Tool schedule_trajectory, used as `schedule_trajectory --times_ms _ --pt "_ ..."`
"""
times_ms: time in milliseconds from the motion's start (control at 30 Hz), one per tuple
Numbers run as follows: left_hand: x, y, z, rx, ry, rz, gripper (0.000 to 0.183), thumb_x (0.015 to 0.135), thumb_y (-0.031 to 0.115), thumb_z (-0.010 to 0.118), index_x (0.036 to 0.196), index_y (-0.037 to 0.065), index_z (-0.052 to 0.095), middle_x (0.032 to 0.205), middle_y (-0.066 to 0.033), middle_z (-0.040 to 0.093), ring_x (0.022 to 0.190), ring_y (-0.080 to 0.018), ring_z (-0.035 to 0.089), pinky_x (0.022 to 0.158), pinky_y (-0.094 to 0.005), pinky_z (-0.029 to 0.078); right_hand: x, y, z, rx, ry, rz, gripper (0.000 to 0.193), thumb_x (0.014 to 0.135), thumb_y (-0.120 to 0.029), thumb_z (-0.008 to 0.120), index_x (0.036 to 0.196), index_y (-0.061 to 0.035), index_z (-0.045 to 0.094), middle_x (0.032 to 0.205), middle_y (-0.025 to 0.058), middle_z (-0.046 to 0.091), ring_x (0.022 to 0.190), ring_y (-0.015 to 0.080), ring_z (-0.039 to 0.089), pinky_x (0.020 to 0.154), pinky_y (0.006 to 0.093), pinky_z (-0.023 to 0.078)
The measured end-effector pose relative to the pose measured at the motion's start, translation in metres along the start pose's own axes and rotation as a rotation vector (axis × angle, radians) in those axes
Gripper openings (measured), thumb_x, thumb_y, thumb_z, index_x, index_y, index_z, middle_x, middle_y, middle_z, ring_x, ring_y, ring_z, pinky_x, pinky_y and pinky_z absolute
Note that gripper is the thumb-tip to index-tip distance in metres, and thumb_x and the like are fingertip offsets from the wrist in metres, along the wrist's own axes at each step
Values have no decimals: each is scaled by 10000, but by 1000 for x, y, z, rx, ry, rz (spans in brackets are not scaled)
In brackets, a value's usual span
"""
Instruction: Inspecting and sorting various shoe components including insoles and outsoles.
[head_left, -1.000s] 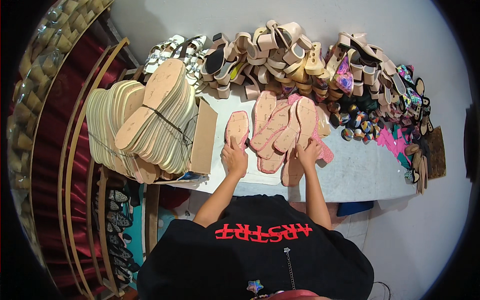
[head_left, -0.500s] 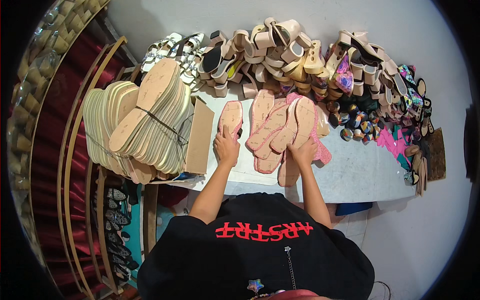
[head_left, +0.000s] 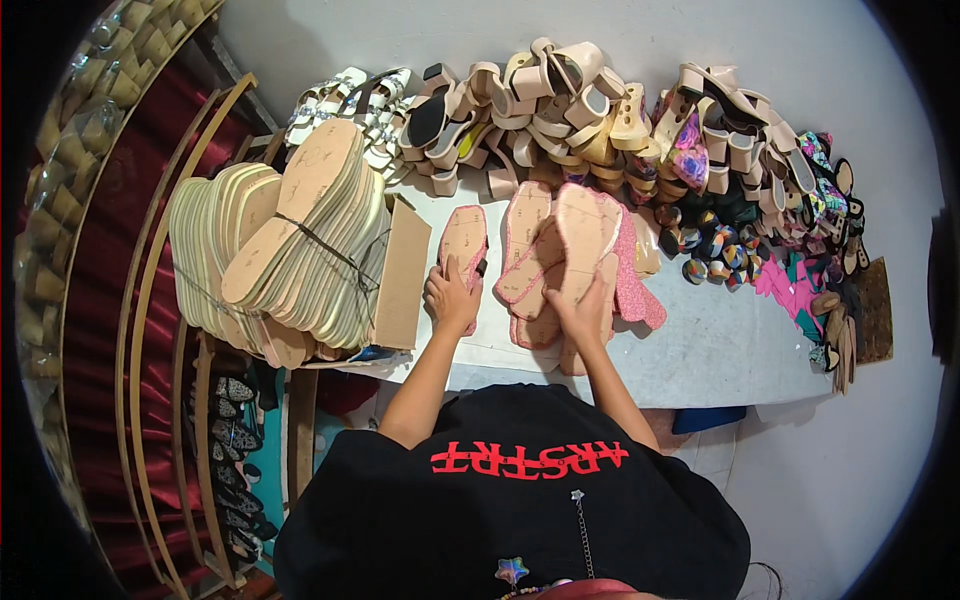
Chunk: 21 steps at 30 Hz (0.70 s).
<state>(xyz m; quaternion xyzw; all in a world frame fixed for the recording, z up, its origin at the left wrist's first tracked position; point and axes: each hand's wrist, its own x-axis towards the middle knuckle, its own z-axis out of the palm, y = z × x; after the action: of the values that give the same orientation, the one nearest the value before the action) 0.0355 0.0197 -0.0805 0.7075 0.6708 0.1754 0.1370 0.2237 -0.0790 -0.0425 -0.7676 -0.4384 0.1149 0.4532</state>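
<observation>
My left hand (head_left: 453,299) is closed round the lower part of a beige insole (head_left: 463,232) with a pink glittery edge. Its index finger lies along the top face; the thumb is mostly hidden. A small black piece shows at the insole's right edge. My right hand (head_left: 580,312) grips another pink-edged insole (head_left: 585,225) by its narrow end, over a loose pile. Under and around it lie more beige insoles (head_left: 527,212), overlapping, several with pink glitter rims. A pink glittery face (head_left: 637,275) is exposed at the pile's right side.
Tall stacks of insoles (head_left: 300,230), tied with dark cord, stand left beside a cardboard box (head_left: 403,275). Heeled sandals (head_left: 545,100) are heaped along the wall. Patterned round pieces (head_left: 720,250) and pink fabric (head_left: 788,285) lie right on the pale tabletop (head_left: 720,345). A wooden rack (head_left: 205,430) stands left.
My right hand has shifted left and taken hold of a pink-edged insole, which now lies across the pile. A pink glittery face is more exposed at right. My left hand stays on its insole.
</observation>
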Motion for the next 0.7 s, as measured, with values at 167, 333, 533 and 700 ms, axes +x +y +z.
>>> schedule_trajectory --times_ms 167,333,533,700 --pt "-1 4 -12 -135 95 -14 546 755 323 584 1203 64 411 1182 -181 331 1071 -356 331 902 -464 277 -11 -24 33 31 -254 -76 906 595 -304 721 1236 109 232 1089 272 388 1029 387 418 877 408 366" --pt "9 3 -16 -973 -331 -76 333 864 283 485 940 -28 577 849 -135 595 679 -176 563 603 -269 446 -19 -48 59 104 -359 -191 924 583 -263 721 1245 113 197 1087 282 392 1019 387 424 868 406 375" --pt "6 5 -3 -1210 -401 -171 305 877 214 467 1020 -48 531 809 -91 607 701 -123 568 634 -238 451 -18 -42 53 114 -268 -110 880 601 -269 701 1234 107 221 1079 283 396 1012 391 423 865 404 373" --pt "1 29 1 -599 -290 210 354 761 207 580 1055 16 531 1029 -144 554 866 -251 566 758 -328 441 -6 -5 26 -37 70 -90 890 587 -304 716 1234 87 247 1101 282 386 1043 409 395 899 436 328"
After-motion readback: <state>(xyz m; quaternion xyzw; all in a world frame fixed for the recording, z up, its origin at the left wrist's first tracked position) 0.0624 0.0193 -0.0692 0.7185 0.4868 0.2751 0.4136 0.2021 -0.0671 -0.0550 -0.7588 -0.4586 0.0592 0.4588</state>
